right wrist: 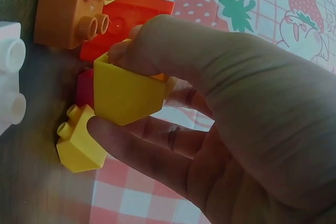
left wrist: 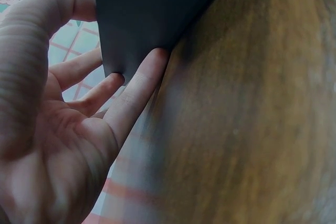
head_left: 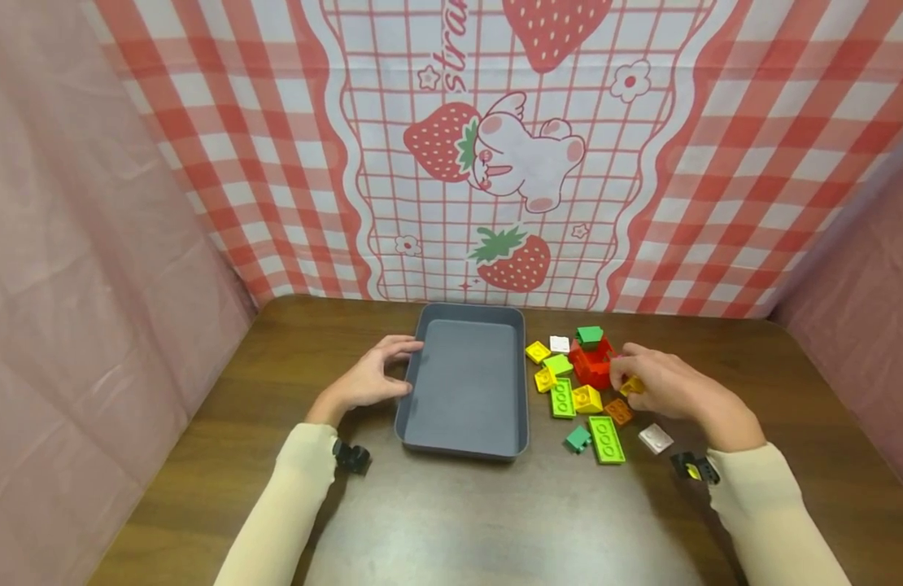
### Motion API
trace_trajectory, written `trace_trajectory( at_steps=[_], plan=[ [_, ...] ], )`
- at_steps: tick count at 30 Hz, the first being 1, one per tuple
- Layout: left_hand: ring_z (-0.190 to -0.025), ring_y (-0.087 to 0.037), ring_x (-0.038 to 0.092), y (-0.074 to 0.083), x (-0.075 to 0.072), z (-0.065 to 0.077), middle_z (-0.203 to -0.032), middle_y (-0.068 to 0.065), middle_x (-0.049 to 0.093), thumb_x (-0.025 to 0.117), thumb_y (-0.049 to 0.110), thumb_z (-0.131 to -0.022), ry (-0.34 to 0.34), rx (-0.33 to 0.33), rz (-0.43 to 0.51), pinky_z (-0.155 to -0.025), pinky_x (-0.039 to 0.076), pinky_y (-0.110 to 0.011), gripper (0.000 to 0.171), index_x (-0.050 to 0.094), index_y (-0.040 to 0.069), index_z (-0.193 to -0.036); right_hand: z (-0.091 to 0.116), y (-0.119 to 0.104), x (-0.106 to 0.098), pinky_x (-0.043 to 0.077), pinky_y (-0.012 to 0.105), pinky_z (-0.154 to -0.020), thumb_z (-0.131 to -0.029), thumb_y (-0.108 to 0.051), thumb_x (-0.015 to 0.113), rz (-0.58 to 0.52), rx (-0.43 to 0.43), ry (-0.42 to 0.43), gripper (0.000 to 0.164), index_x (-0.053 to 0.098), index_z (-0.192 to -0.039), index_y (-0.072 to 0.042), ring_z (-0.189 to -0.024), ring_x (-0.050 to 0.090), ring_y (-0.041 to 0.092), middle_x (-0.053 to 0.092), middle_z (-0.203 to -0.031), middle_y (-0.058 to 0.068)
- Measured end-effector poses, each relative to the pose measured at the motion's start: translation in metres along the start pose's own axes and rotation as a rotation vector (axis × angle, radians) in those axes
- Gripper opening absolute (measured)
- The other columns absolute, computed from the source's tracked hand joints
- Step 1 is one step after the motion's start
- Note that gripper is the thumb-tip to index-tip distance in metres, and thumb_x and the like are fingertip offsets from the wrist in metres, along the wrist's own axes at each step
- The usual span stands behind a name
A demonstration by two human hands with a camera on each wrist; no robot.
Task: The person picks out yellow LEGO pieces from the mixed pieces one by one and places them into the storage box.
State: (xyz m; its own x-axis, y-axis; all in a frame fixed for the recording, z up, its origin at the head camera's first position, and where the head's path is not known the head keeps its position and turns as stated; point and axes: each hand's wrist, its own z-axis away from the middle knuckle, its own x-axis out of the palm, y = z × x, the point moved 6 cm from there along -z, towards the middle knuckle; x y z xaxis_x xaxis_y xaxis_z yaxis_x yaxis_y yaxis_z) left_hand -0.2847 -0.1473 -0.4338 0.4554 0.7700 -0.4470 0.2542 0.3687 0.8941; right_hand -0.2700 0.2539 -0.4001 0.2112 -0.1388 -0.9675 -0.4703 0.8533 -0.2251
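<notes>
My left hand (head_left: 367,376) rests at the left side of a dark grey rectangular tray (head_left: 462,391), fingers spread along it. In the left wrist view its fingertips touch the tray's outer wall (left wrist: 139,14). On the right, my right hand (head_left: 667,382) pinches a yellow toy brick with a sloped side (right wrist: 126,93) between thumb and fingers. Right by it are a red brick (head_left: 594,364) and an orange-brown brick (head_left: 618,411). A second yellow sloped brick (right wrist: 81,142) lies just under the fingers in the right wrist view.
Between tray and right hand lie several loose bricks, among them light green bricks (head_left: 606,440), a dark green brick (head_left: 578,439) and a yellow brick (head_left: 586,399). A white brick (head_left: 656,439) is near the right wrist. Behind the wooden table (head_left: 451,521) hangs a strawberry-print cloth (head_left: 451,244).
</notes>
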Motion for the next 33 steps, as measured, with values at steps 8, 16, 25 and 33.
trace_trajectory(
  at_steps=[8, 16, 25, 33],
  plan=[
    [-0.14, -0.049, 0.036, 0.001, 0.0, 0.002, -0.157, -0.03, 0.024, 0.066, -0.009, -0.082, 0.008, 0.024, 0.015, -0.093, 0.056, -0.056, 0.068, 0.043, -0.008, -0.146, -0.001, -0.002, -0.002, 0.047, 0.03, -0.062, -0.075, -0.005, 0.081, -0.011, -0.021, 0.015, 0.024, 0.065, -0.087, -0.019, -0.076, 0.049, 0.017, 0.049, -0.088, 0.0],
    [-0.14, -0.05, 0.035, 0.0, 0.001, 0.0, -0.157, -0.03, 0.025, 0.064, -0.01, -0.082, 0.007, 0.02, 0.014, -0.094, 0.055, -0.057, 0.069, 0.043, -0.008, -0.147, -0.001, 0.0, -0.006, 0.048, 0.031, -0.063, -0.075, -0.004, 0.08, -0.005, 0.008, 0.017, 0.024, 0.065, -0.088, -0.018, -0.078, 0.05, 0.019, 0.049, -0.088, 0.001],
    [-0.141, -0.043, 0.038, -0.033, 0.003, -0.012, -0.158, -0.018, 0.028, 0.068, -0.007, -0.081, 0.024, 0.027, 0.022, -0.092, 0.058, -0.05, 0.07, 0.046, 0.002, -0.148, -0.002, -0.001, -0.013, 0.052, 0.032, -0.067, -0.076, -0.006, 0.081, 0.021, 0.003, 0.009, 0.024, 0.066, -0.09, -0.019, -0.08, 0.051, 0.02, 0.052, -0.091, 0.002],
    [-0.14, -0.044, 0.039, -0.031, 0.002, -0.01, -0.157, -0.017, 0.03, 0.068, -0.006, -0.08, 0.032, 0.028, 0.018, -0.087, 0.059, -0.036, 0.071, 0.047, 0.002, -0.147, -0.006, -0.001, -0.024, 0.053, 0.036, -0.067, -0.075, -0.007, 0.082, 0.048, 0.009, 0.04, 0.024, 0.066, -0.09, -0.018, -0.079, 0.052, 0.021, 0.052, -0.091, 0.003]
  ],
)
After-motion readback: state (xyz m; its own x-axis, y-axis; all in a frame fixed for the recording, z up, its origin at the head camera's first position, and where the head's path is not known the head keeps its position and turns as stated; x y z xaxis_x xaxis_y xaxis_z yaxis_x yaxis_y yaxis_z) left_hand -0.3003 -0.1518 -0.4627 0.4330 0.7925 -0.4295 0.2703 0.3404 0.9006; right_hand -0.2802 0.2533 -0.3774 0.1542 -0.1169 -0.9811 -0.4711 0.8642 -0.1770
